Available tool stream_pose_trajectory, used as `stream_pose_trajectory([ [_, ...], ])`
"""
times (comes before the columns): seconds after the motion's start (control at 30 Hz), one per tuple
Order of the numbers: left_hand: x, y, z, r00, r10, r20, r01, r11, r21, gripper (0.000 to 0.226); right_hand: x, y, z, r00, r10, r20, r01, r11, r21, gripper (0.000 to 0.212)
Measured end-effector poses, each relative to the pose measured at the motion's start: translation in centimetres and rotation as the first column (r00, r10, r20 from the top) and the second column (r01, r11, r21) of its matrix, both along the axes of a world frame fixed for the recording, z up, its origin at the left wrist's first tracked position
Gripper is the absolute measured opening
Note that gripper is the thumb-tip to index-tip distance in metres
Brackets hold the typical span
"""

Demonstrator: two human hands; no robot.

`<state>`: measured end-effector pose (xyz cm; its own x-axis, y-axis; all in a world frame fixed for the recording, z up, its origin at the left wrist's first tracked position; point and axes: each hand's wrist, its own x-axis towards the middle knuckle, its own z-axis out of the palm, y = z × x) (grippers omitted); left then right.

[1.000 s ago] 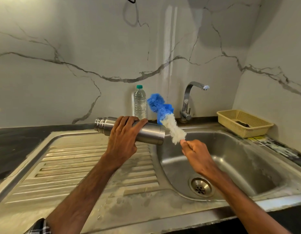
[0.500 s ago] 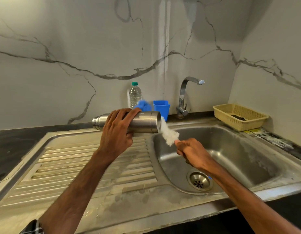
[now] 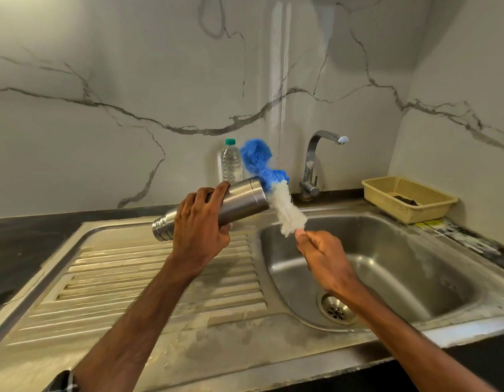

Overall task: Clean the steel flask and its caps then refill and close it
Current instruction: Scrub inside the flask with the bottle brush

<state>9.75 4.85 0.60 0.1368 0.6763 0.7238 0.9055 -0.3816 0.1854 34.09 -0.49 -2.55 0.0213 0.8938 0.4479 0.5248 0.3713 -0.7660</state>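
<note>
L hand (image 3: 201,224) was wrapped round the mid of the steel flask (image 3: 242,202), fingers curled on it. The flask was held in the air, tilted, w/ its ridged end low-left over the drainboard (image 3: 132,278) and its smooth end up-right, near the edge of the sink (image 3: 400,267) basin. R hand (image 3: 323,254) was closed on the handle of a bottle brush (image 3: 287,210). The white bristles sat just beside the flask's upper end, and the blue tip rose behind it. At the back stood a water bottle (image 3: 231,165) w/ green cap, a tap (image 3: 313,165) and a yellow basket (image 3: 400,193) on the dark tabletop (image 3: 33,230).
</note>
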Motion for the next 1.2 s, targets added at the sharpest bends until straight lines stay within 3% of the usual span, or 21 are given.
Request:
stream_pose_trajectory([
  [0.3,0.5,-0.1,-0.2,1.0,0.009,0.005,-0.009,0.998,-0.057,0.094,-0.3,-0.3,0.2,0.999,-0.025,0.042,0.022,0.997,0.074,0.052],
  [0.43,0.5,-0.3,-0.4,0.999,-0.008,-0.053,0.003,0.996,-0.088,0.092,-0.5,0.5,0.1,0.997,-0.063,0.035,0.065,0.997,-0.033,0.052],
  [0.53,0.9,-0.5,-0.2,0.997,-0.036,-0.062,0.032,0.996,-0.078,0.091,0.2,0.3,0.3,0.997,-0.068,0.019,0.068,0.998,0.016,0.05],
  [0.67,1.2,-0.6,-0.3,0.99,-0.072,-0.118,0.064,0.996,-0.069,0.092,0.7,0.5,0.6,0.994,-0.099,0.049,0.102,0.994,-0.045,0.052],
  [0.77,1.2,-0.6,-0.2,0.992,-0.063,-0.114,0.054,0.995,-0.078,0.092,0.6,0.2,0.5,0.993,-0.102,0.056,0.1,0.995,0.03,0.051],
  [0.87,0.9,-0.6,-0.4,0.99,-0.059,-0.129,0.048,0.995,-0.082,0.093,0.5,0.4,0.5,0.993,-0.09,0.077,0.094,0.994,-0.049,0.052],
  [1.03,0.1,-0.2,0.1,0.999,-0.008,-0.037,0.005,0.995,-0.098,0.091,0.2,-0.1,-0.1,0.996,-0.048,0.074,0.05,0.998,-0.023,0.053],
  [1.2,-0.5,0.0,-0.1,1.0,0.012,-0.017,-0.013,0.996,-0.087,0.088,-0.6,0.2,-0.3,0.997,-0.038,0.062,0.045,0.994,-0.103,0.056],
])
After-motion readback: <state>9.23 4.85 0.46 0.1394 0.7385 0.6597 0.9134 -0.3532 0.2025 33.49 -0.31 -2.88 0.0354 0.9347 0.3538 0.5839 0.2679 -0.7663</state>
